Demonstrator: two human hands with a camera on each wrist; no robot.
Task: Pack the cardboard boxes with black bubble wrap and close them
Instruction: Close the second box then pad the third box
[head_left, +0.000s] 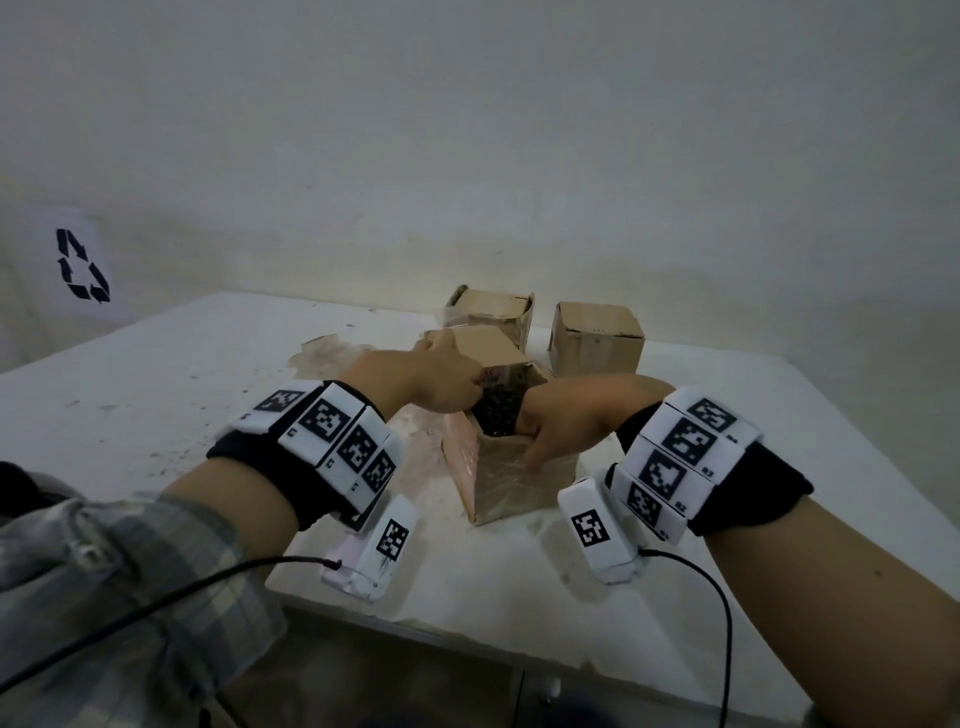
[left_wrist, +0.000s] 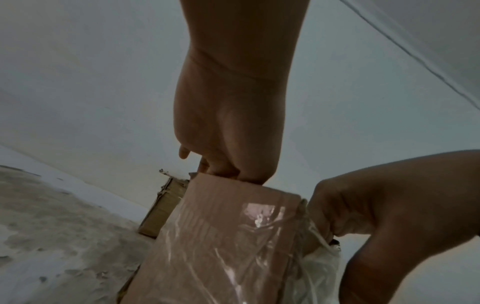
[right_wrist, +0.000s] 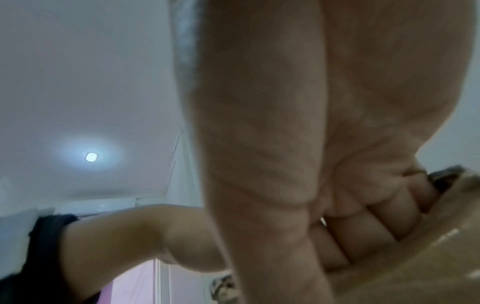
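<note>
Both hands at the open cardboard box (head_left: 511, 467) mid-table w/ black bubble wrap (head_left: 500, 415) inside: left hand (head_left: 441, 382) pinches far-left flap, right hand (head_left: 563, 423) grips near-right rim, wrap between them.

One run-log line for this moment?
near box: open, black bubble wrap inside | left hand: grips flap | right hand: grips rim | two rear boxes: untouched

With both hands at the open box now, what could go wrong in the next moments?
1. The open box stands tilted on the table; it may tip over if the left hand or right hand pushes sideways.
2. The black bubble wrap fills the opening, so the flaps may not fold flat.
3. Its shiny tape looks wrinkled and loose; fingers may slip on it.
</note>
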